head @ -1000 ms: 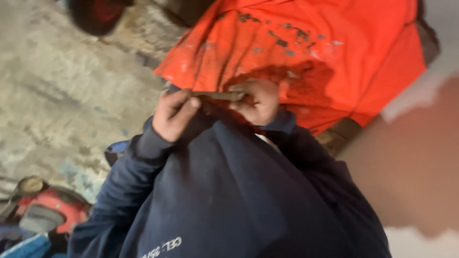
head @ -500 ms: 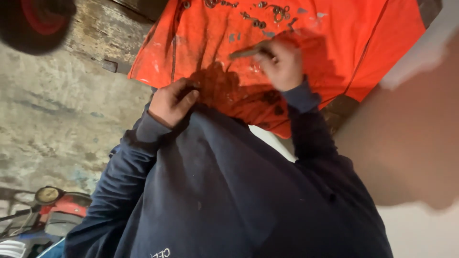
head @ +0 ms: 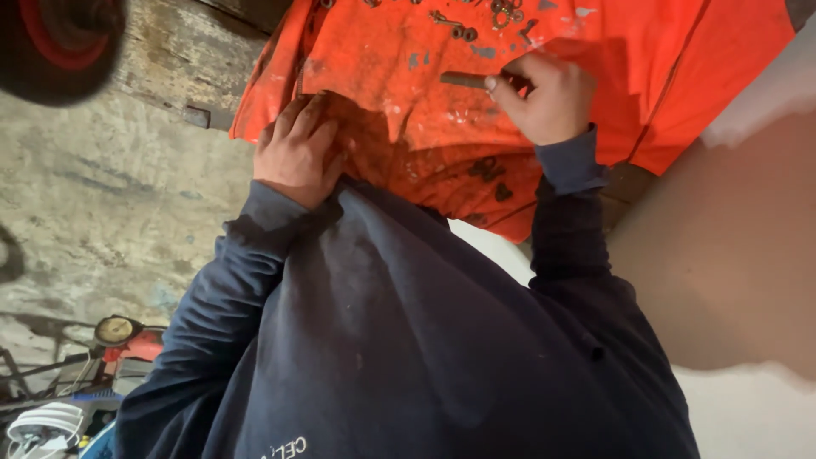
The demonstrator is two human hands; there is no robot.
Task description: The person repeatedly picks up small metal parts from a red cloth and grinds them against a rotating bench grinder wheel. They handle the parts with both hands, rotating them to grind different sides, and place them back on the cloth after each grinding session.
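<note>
Gripping dark rod over orange sheet.

Not much to report on this front, honestly. No packages, signs or screens anywhere in view. The only label-type thing is a bit of pale printed lettering on the dark navy sweatshirt, right at the bottom edge of the shot, slightly left of centre. It's small, whitish, runs at a slant and gets cut off by the edge of the picture. Closest thing to a display is a little round gauge at lower left, sitting on a red machine: yellowish face, dark rim, too small and blurry to make out any detail on it.
</note>
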